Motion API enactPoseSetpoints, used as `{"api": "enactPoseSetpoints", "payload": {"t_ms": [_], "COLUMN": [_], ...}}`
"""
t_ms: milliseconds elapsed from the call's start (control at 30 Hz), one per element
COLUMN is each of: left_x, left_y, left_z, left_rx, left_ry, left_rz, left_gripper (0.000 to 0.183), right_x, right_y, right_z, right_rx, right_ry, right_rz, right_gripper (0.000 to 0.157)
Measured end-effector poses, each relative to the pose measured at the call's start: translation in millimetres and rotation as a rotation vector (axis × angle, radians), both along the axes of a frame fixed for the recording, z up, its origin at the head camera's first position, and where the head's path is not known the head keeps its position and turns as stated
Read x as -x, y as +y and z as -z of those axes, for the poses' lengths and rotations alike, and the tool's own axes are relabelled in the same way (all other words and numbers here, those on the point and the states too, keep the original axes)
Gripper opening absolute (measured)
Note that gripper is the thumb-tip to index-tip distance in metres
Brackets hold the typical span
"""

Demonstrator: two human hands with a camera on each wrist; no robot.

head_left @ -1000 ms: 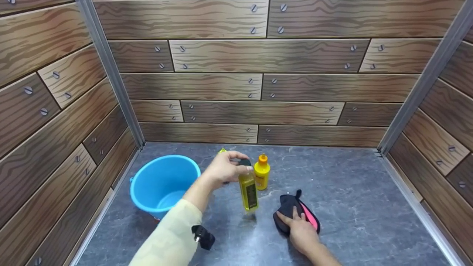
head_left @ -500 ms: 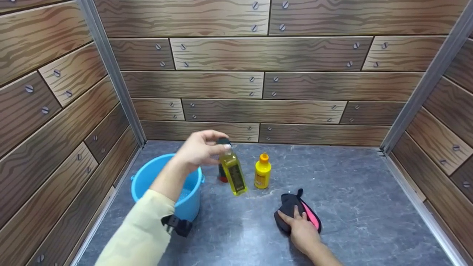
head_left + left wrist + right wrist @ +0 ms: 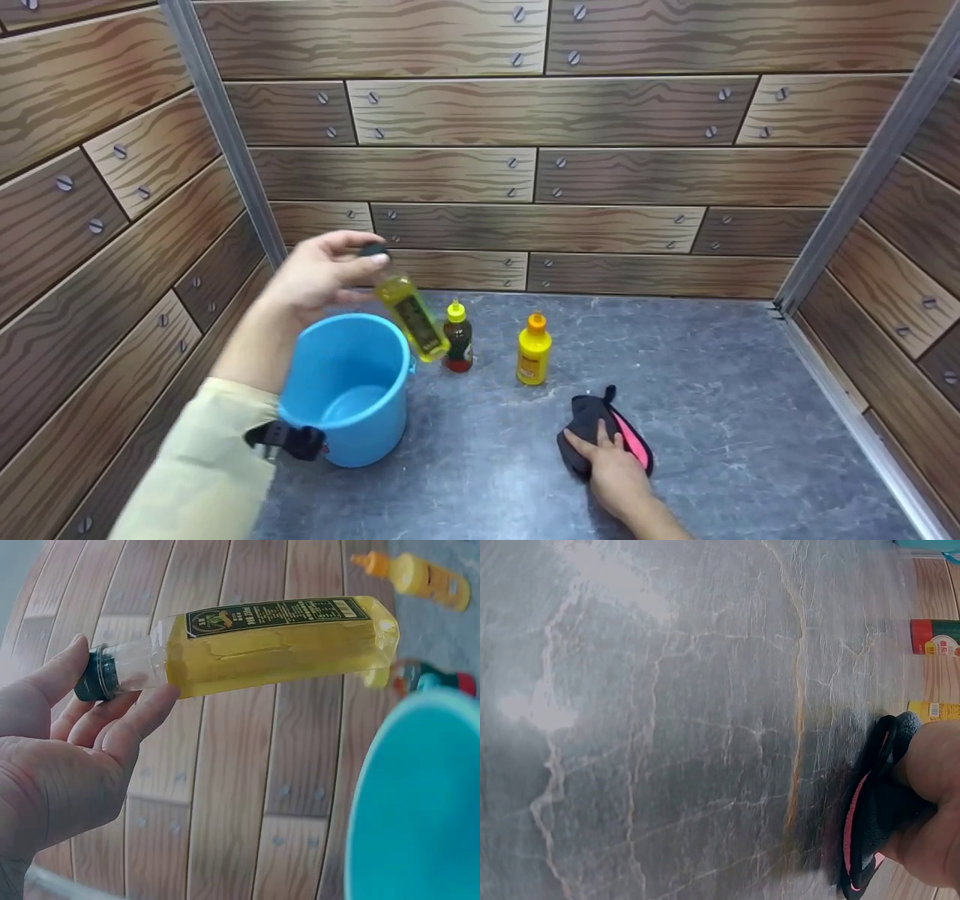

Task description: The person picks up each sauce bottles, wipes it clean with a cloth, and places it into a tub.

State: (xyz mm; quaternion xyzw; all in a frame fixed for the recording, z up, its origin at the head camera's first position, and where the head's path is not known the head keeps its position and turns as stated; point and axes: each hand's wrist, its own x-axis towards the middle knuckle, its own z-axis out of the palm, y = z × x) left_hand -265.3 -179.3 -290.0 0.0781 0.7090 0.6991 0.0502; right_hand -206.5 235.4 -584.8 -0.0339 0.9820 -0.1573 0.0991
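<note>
Pinching the oil bottle [image 3: 414, 321] by its cap [image 3: 372, 249], your left hand [image 3: 315, 276] holds it tilted aloft near the bucket [image 3: 375, 431], likely so its body hangs free; your right hand [image 3: 619, 480] lies fingers spread on the black pouch [image 3: 589, 413], perhaps steadying it against the desk [image 3: 720, 465].

From above, the head camera faces forward and down over the tabletop [image 3: 750, 390] and plank-patterned wall [image 3: 442, 112]. Close beside the dark-capped bottle [image 3: 281, 649], the left wrist camera faces the wall, turned sideways, the blue bucket [image 3: 420, 802] at four o'clock. The right wrist camera, also sideways, looks near along the tabletop, the black fabric item [image 3: 881, 806] at four o'clock. The head view shares bottle and bucket with the left, fabric item with the right.
</note>
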Motion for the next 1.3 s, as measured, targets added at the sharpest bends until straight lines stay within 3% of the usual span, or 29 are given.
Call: {"api": "enactPoseSetpoints", "payload": {"t_ms": [200,367,733,1300], "left_x": [-4.3,-5.1,6.5,9.0], "left_y": [-36.8,-54.9,-65.5,-65.9], "left_z": [-4.1,2.7,49.7,106.2], "left_rx": [0.011,0.077,0.243,0.282], "left_ry": [0.037,0.018,-0.059,-0.145], "left_rz": [-0.055,-0.118,-0.233,-0.269], "left_gripper": [0.023,0.026,0.049,0.048], "right_x": [-0.4,0.6,4.9,2.2], "right_y": [-0.2,-0.1,-2.8,-2.2], "right_z": [-0.3,-0.1,-2.1,-1.3], "right_rx": [0.004,0.008,-0.003,0.008], "right_ry": [0.006,0.0,-0.083,-0.048], "right_rz": [-0.01,-0.008,0.034,0.032], "right_gripper": [0.076,0.076,0.079,0.08]}}
